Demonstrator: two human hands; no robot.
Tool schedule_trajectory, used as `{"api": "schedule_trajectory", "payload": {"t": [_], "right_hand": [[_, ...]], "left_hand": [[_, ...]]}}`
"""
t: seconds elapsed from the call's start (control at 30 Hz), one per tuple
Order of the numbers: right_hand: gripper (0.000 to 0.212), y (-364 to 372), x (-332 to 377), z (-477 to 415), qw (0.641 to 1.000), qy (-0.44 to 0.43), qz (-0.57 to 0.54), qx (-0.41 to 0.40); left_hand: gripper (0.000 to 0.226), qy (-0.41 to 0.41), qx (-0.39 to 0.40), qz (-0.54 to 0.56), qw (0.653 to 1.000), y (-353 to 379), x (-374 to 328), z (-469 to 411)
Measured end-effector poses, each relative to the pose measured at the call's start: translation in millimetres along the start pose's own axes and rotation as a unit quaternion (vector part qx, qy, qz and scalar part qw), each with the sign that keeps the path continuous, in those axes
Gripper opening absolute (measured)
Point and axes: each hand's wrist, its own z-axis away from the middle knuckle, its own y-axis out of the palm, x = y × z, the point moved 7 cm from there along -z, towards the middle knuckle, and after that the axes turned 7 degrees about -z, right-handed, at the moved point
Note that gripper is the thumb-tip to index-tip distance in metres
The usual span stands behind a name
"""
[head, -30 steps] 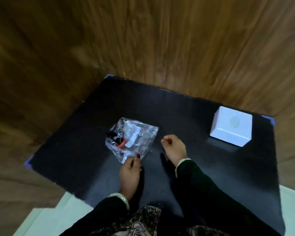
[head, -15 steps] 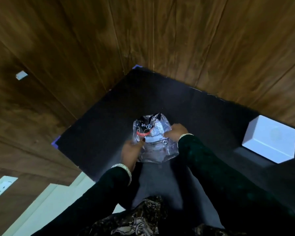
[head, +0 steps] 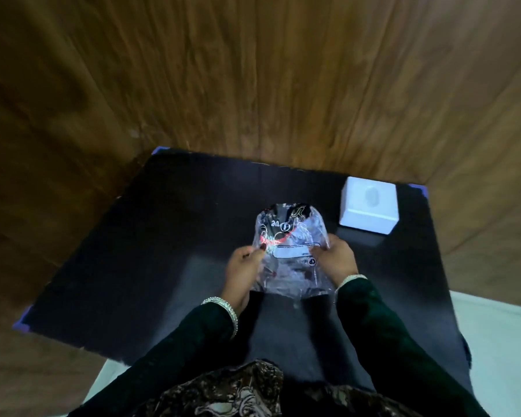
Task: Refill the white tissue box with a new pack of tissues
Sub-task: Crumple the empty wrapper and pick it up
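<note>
My sleeves [head: 382,323]: dark green. Table [head: 151,248]: black. Tissue box [head: 369,206]: white. Pack [head: 292,251]: clear, red-and-black print. Wall [head: 253,70]: brown woodgrain.

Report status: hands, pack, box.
Left hand and right hand both gripping clear tissue pack. White tissue box beside it, untouched. Nothing between.

Tissue box [head: 369,206] on mat [head: 151,251], right behind pack [head: 292,254]

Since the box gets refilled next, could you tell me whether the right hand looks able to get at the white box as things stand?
Probably yes, once freed: the right hand is gripping the plastic pack, as is the left hand. The white box stands just beyond it on the black mat, nothing between.
</note>
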Motion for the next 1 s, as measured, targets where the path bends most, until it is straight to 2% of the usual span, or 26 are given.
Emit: {"api": "schedule_trajectory", "payload": {"t": [0.07,0.13,0.23,0.37,0.5,0.67,0.8,0.93,1.0], "right_hand": [[0.019,-30.1,-24.0,12.7,0.999,0.02,-0.038,-0.033],[0.005,-61.8,-49.4,33.4,0.993,0.041,-0.08,-0.07],[0.02,-99.0,-89.0,60.1,0.979,0.077,-0.132,-0.133],[0.009,-142.0,-135.0,98.6,0.952,0.102,-0.179,-0.228],[0.019,-172.8,-161.6,144.2,0.915,0.13,-0.2,-0.327],[0.019,-196.8,-207.9,173.8,0.885,0.162,-0.239,-0.364],[0.02,-231.6,-237.0,185.0,0.875,0.152,-0.262,-0.377],[0.018,-295.1,-282.1,192.8,0.86,0.149,-0.29,-0.393],[0.014,-331.8,-306.2,191.8,0.869,0.149,-0.279,-0.381]], "left_hand": [[0.022,0.008,0.025,-0.019,0.999,20.5,1.8,10.0],[0.024,0.005,0.068,-0.025,0.997,46.5,6.2,24.0],[0.019,0.013,0.132,-0.046,0.99,82.8,11.8,42.0],[0.015,0.026,0.21,-0.076,0.974,132.8,16.8,62.9],[0.016,0.015,0.283,-0.111,0.953,174.1,34.4,77.9],[0.017,0.001,0.317,-0.12,0.941,213.9,45.7,103.7],[0.014,0.009,0.33,-0.128,0.935,259.6,43.5,128.7],[0.006,0.019,0.329,-0.117,0.937,324.3,45.5,165.3],[0.007,0.017,0.315,-0.113,0.942,360.7,52.6,185.1]]}}
